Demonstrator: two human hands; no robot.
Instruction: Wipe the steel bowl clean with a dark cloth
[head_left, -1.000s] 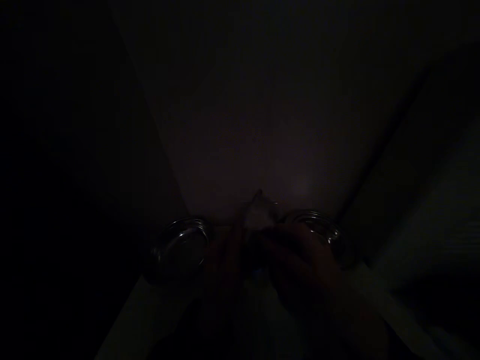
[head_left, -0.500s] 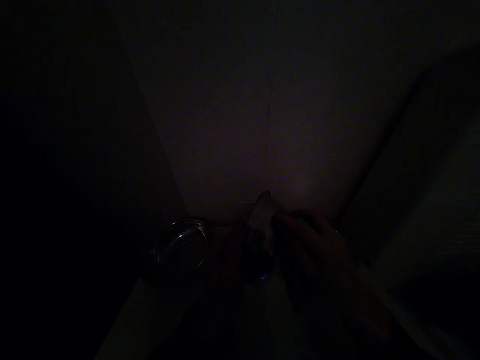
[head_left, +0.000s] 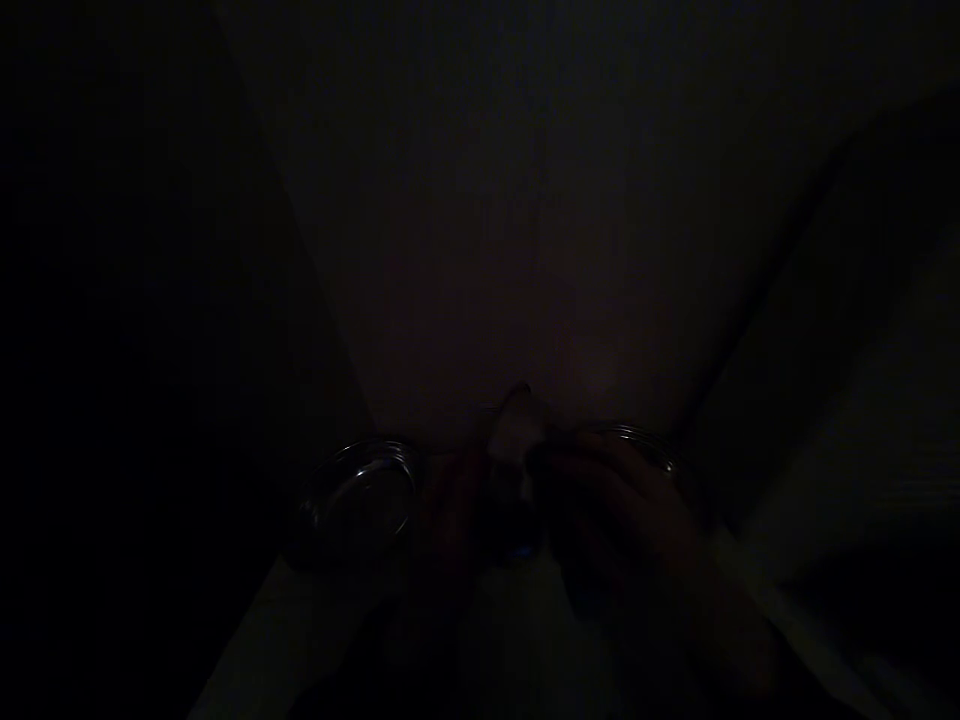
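It is very dark and most detail is lost. Between my hands is a roughly cup-shaped object (head_left: 516, 435), pale near its top and dark below, with a faint blue glint low down; its kind cannot be made out. From the right, my right hand (head_left: 637, 500) reaches to it, fingers bent and closed at its side. My left hand (head_left: 448, 515) is a dim reddish shape close to the object's left side, its fingers lost in shadow. Left of that hand is a round, shiny metal bowl or dish (head_left: 367, 490).
A second shiny rim (head_left: 634, 435) shows behind my right hand, partly covered by it. All this sits on a pale surface (head_left: 247, 640) against a light wall (head_left: 450, 280). A dark slanting edge (head_left: 772, 270) runs along the right.
The cup-shaped object and my right hand have shifted slightly left. More of the shiny rim behind my right hand shows. The picture is dimmer; the left dish stays put.
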